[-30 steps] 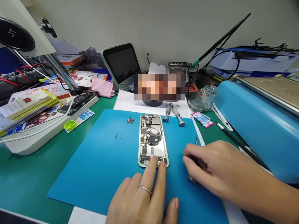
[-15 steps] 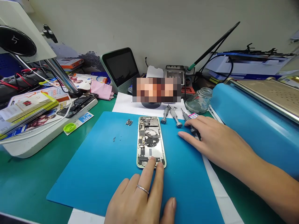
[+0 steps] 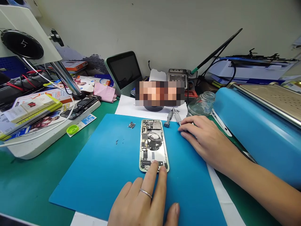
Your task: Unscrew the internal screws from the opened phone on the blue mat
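An opened phone (image 3: pixel 152 142) with its inner parts exposed lies lengthwise in the middle of a blue mat (image 3: pixel 98 169). My left hand (image 3: pixel 145 201), a ring on one finger, rests flat on the mat, and two stretched fingertips press on the phone's near end. My right hand (image 3: pixel 203 138) lies at the mat's far right corner. Its fingers are curled together over the handle of a grey screwdriver (image 3: pixel 178 118), whose tip points away from me. A second screwdriver (image 3: pixel 168 119) lies just left of it, untouched.
A small loose part (image 3: pixel 131 125) and tiny screws (image 3: pixel 116 142) lie on the mat left of the phone. A glass jar (image 3: pixel 202 103), a blue machine (image 3: pixel 256 131) at the right, a small screen (image 3: pixel 122 72) and a microscope stand with cluttered papers (image 3: pixel 35 110) at the left surround the mat.
My right hand went from the mat's near right, carrying a dark screwdriver, up to the screwdrivers at the far corner. My left hand stayed on the phone.
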Available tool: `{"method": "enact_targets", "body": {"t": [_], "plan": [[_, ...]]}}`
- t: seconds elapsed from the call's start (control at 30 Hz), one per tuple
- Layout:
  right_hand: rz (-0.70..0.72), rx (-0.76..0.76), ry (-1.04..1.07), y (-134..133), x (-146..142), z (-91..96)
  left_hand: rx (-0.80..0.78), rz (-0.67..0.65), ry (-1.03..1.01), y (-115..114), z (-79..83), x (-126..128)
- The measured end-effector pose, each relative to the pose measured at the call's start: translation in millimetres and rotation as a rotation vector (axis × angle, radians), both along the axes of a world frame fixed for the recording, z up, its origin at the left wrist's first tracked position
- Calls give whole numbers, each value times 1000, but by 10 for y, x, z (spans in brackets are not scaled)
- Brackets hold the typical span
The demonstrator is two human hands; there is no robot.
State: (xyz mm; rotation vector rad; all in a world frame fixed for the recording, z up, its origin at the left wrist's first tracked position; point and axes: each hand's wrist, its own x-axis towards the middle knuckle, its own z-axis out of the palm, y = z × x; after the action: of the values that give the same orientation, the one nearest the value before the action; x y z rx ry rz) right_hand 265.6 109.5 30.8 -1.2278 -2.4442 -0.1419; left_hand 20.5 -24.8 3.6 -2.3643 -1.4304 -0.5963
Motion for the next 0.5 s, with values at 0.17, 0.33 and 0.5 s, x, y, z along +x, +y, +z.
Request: {"method": "enact_targets", "body": {"t": [0.17, 0.33, 0.5], "plan": [[53, -6, 78, -74, -111, 78, 28, 12, -28, 3, -8, 21], [139, -56, 334, -216, -191, 125, 67, 14, -59, 6, -14, 33], [127, -96, 427, -411, -78, 30, 63, 17, -43, 16, -4, 25]]}}
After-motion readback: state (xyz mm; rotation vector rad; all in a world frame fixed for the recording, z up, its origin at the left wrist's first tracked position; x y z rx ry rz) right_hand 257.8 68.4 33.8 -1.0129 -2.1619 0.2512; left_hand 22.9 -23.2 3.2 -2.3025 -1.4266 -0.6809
